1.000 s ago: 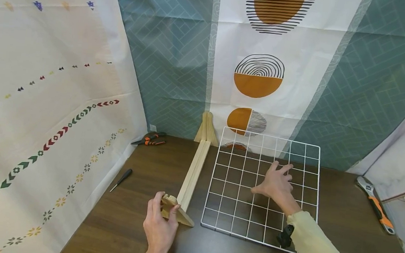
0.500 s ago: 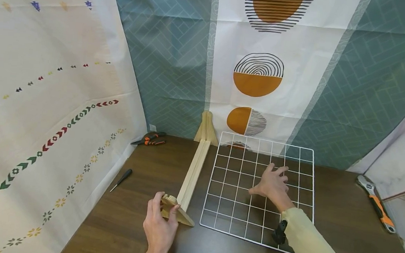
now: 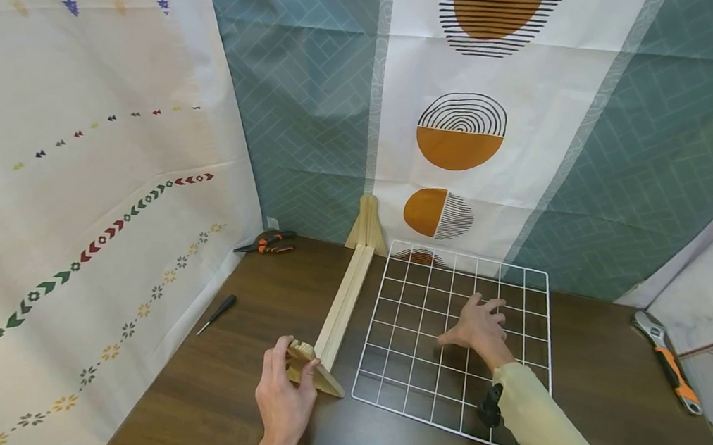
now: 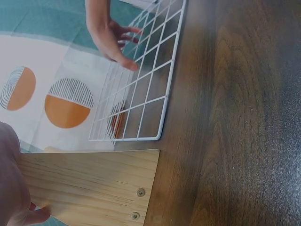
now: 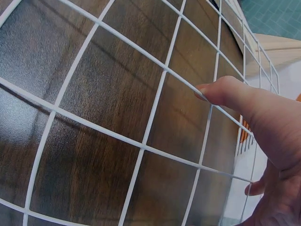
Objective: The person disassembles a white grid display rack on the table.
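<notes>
My left hand [image 3: 286, 400] grips the upper part of a pale wooden end board [image 4: 103, 181], thumb on one side and fingers on the other. Two screw heads show near the board's lower edge. A long grooved wooden bar [image 3: 345, 306] runs from it to a matching flared end board [image 3: 367, 225] at the back. To the right, a white wire grid panel [image 3: 411, 357] slants, its near edge low by the tabletop and its far side raised. Spread across its middle, my right hand [image 3: 477, 326] holds the wires, with the thumb [image 5: 225, 92] hooked at one wire.
Orange-and-black pliers [image 3: 265, 243] lie at the back left, and a black screwdriver [image 3: 217, 314] lies left of the wooden bar. An adjustable wrench [image 3: 669, 363] lies at the right table edge. Patterned curtains [image 3: 316, 106] hang behind and beside the dark wood table [image 3: 188, 399].
The grid's far edge has come down, and the right hand has moved slightly left with it. The left hand keeps its hold on the end board.
</notes>
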